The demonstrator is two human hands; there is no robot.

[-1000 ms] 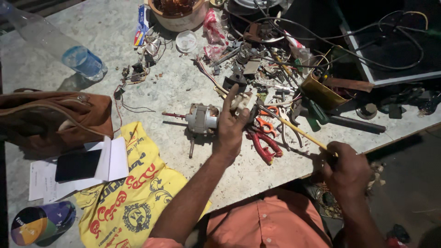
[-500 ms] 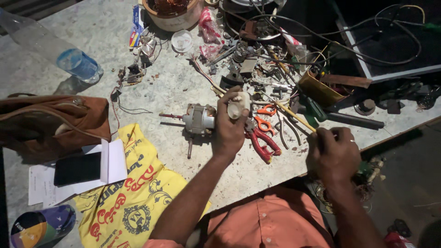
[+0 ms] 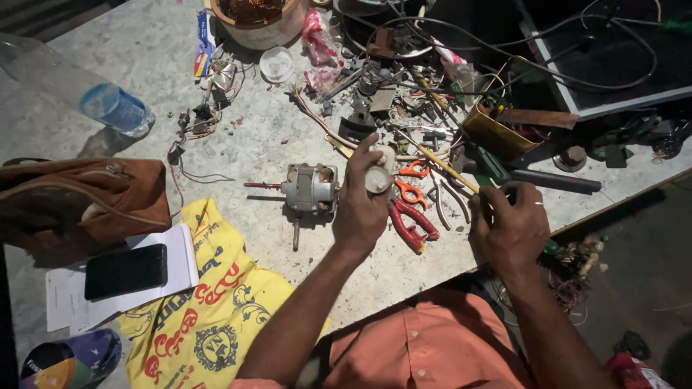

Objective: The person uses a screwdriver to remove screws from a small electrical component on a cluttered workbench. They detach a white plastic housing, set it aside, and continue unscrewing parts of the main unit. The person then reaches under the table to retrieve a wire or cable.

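A brown bag [image 3: 72,198] and a black phone [image 3: 126,271] are seen far left, beside a yellow cloth [image 3: 209,310]. The small motor [image 3: 310,189] is lying on the table [image 3: 144,65], held steady by the left hand [image 3: 364,205], whose fingers are pinched on a round white part [image 3: 378,178]. A firm, still grip is best. Red pliers [image 3: 411,223] are crowded close. The right hand [image 3: 510,229] is curled tight around a green-handled tool [image 3: 490,167].
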